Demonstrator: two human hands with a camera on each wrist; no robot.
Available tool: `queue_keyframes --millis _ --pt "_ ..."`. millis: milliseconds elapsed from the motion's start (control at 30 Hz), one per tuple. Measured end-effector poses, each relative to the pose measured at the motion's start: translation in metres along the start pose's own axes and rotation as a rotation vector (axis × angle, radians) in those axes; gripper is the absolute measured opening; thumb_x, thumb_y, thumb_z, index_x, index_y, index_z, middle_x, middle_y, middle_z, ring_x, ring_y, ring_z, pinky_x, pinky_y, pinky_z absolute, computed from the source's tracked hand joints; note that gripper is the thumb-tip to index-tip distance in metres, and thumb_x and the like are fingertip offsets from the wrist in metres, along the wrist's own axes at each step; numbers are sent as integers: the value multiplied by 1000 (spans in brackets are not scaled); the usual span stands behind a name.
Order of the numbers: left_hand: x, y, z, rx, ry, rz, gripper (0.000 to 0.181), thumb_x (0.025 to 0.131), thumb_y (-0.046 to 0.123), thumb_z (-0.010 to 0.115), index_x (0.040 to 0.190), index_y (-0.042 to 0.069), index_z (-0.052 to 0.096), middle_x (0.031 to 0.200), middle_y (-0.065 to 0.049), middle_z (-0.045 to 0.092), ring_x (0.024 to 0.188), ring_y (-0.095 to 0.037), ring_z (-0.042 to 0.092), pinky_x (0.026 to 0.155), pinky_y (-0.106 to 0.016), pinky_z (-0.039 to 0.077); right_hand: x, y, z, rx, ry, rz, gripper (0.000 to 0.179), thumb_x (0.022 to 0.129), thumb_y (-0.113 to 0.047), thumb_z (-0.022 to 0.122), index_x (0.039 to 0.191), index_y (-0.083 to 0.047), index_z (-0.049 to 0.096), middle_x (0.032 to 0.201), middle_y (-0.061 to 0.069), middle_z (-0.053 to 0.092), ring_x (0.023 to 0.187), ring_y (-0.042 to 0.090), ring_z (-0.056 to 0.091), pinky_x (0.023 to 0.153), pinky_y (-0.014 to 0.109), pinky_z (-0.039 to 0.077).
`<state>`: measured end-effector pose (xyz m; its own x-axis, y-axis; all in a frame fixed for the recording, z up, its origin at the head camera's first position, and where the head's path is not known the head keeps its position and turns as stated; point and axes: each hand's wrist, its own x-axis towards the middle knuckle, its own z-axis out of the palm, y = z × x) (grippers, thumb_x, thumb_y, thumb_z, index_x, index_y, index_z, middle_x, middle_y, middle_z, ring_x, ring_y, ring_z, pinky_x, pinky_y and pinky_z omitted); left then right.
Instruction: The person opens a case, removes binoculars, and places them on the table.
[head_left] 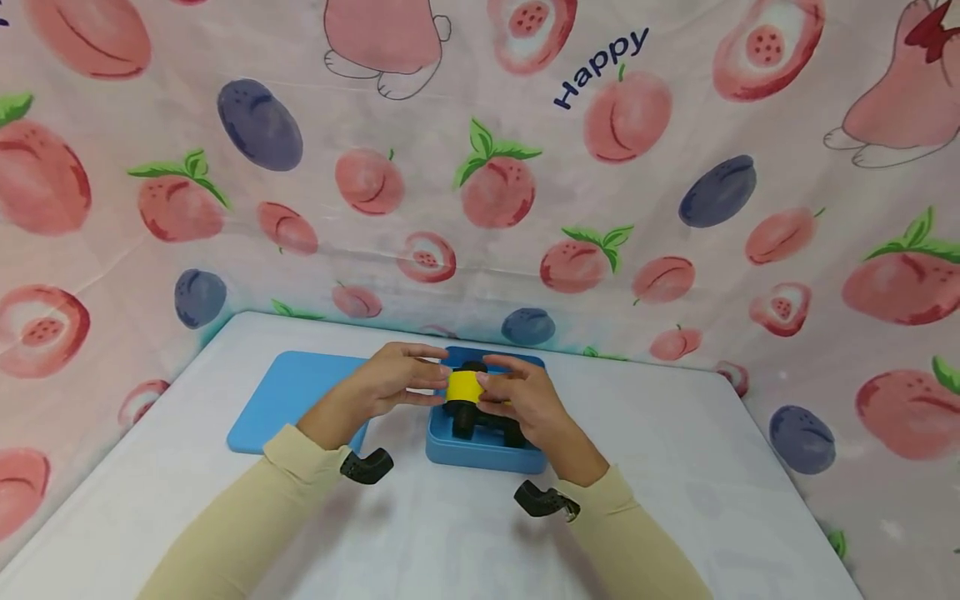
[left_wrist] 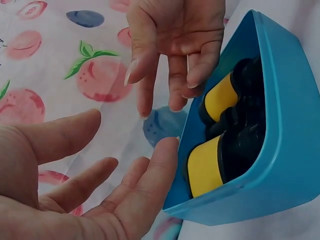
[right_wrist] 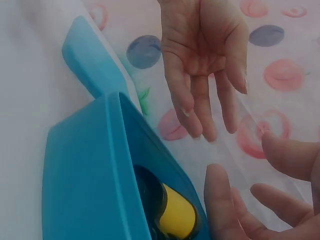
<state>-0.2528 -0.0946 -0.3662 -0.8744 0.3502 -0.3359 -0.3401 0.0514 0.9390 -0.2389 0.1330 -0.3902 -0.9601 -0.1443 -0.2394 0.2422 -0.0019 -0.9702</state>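
Black binoculars with yellow bands lie inside a blue open-topped box. The left wrist view shows both yellow-banded barrels below the box rim. My left hand hovers over the left side of the box, its fingers loosely extended. Opposite it, my right hand is held over the right side, fingers also relaxed and spread. In the wrist views both hands appear apart from the binoculars and hold nothing. From the head, the right hand hides part of the binoculars.
A flat blue lid lies on the white table, left of the box and partly behind the left forearm. A fruit-print cloth hangs behind the table. Each sleeve cuff carries a small black device.
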Motion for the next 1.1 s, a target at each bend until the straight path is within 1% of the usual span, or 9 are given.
queue_keyframes --millis 200,333,433,533,633,733,867,967,1100 --pt "6 0 5 36 41 -4 51 100 10 69 149 4 55 147 -23 60 134 -43 59 100 -49 59 -1 -1 -8 -29 23 -6 51 98 -9 72 147 -6 58 107 9 67 103 35 72 86 38 65" --pt "10 -2 5 92 93 24 51 100 9 69 148 1 55 143 -23 62 132 -41 62 101 -48 58 0 -3 -12 -82 14 -33 53 96 -6 73 147 -5 58 99 5 67 113 43 70 90 44 64" --pt "12 -3 5 153 144 44 52 99 7 69 148 -1 54 140 -23 62 129 -39 64 105 -48 56 -1 -3 -17 -156 6 -64 54 96 -7 75 147 -4 58 101 6 67 110 40 72 93 46 62" --pt "16 -6 4 199 205 29 54 98 5 71 148 0 53 138 -23 63 125 -36 66 108 -48 54 -2 -2 -22 -261 -5 -100 55 95 -11 76 147 -7 59 109 11 68 101 30 73 96 46 62" --pt "20 -11 2 237 233 -8 56 97 6 72 149 2 52 142 -24 60 122 -34 67 107 -48 55 -2 0 -24 -389 -10 -152 58 94 -15 79 148 -10 59 120 16 69 101 25 69 97 46 61" --pt "26 -18 1 261 213 -47 61 97 7 73 152 3 48 150 -26 54 122 -33 68 106 -48 56 -1 4 -25 -554 13 -217 62 92 -20 81 149 -15 59 130 16 68 112 28 67 100 47 59" --pt "32 -26 -1 271 176 -87 66 97 6 72 156 4 44 155 -28 49 125 -37 66 103 -49 58 0 11 -24 -830 44 -298 69 90 -32 83 152 -19 55 143 12 64 130 35 61 108 55 53" --pt "34 -33 -2 242 159 -110 68 97 3 71 158 5 41 159 -28 45 132 -41 62 102 -52 58 0 14 -22 -1023 35 -337 79 88 -44 83 155 -19 51 153 13 55 139 38 52 112 61 48" --pt "36 -38 -4 192 141 -110 68 98 -2 67 159 4 39 162 -30 40 136 -43 59 102 -56 56 2 17 -22 -1222 10 -385 91 84 -55 83 157 -15 48 158 16 47 146 39 43 116 61 45"
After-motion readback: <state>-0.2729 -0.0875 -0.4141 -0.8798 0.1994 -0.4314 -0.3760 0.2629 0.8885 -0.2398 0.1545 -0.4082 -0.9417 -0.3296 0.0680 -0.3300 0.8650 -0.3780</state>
